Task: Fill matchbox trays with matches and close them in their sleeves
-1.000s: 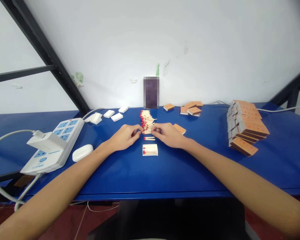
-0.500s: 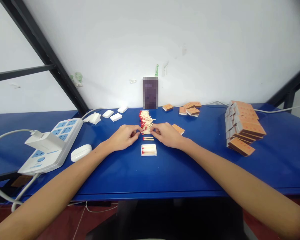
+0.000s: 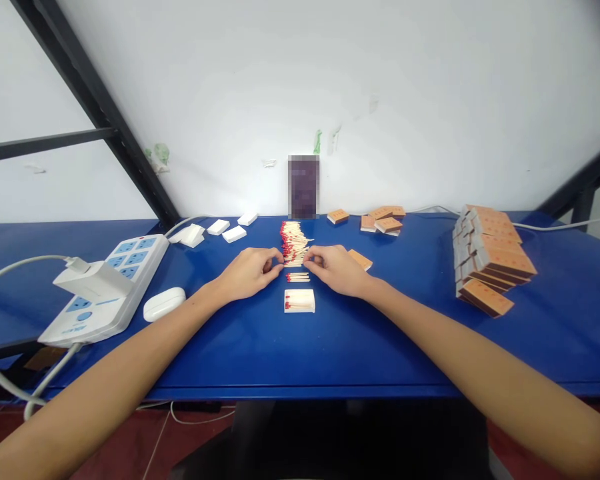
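A long pile of red-tipped matches (image 3: 294, 241) lies on the blue table (image 3: 300, 347) in front of me. My left hand (image 3: 253, 272) and my right hand (image 3: 335, 268) rest on either side of the pile's near end, fingers curled and pinching at matches there. A few loose matches (image 3: 298, 277) lie just below my fingertips. Nearer to me sits a white open matchbox tray (image 3: 299, 301) holding some matches. An orange matchbox sleeve (image 3: 361, 259) lies beside my right hand.
A white power strip (image 3: 107, 287) with a plug and cable sits at the left, a white earbud case (image 3: 165, 304) beside it. White trays (image 3: 227, 231) lie at the back left, orange boxes (image 3: 380, 219) at the back, a big stack of boxes (image 3: 493, 257) at the right.
Both hands stay at the near end of the match pile with only slight finger movement. The view shifted a little.
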The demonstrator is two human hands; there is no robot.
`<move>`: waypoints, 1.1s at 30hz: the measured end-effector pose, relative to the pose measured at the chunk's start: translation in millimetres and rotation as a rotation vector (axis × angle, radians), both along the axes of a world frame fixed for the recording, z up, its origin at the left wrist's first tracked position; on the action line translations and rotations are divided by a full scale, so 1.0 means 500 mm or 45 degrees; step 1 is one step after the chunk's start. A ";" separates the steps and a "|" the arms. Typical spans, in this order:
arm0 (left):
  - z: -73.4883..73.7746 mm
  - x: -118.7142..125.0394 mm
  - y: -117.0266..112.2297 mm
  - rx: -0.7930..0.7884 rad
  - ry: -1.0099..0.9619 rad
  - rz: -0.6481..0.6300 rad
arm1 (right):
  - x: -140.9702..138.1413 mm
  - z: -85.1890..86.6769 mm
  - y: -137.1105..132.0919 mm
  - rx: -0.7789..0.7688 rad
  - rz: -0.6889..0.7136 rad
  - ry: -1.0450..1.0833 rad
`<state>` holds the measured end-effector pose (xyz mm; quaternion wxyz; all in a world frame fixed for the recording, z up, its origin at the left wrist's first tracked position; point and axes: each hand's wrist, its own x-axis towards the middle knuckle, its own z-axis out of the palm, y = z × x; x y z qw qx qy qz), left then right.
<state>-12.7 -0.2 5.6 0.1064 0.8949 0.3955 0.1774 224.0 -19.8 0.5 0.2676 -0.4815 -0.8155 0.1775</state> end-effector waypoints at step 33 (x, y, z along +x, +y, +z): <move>0.005 0.001 -0.003 -0.072 0.040 -0.134 | 0.009 0.002 0.011 -0.031 0.127 -0.108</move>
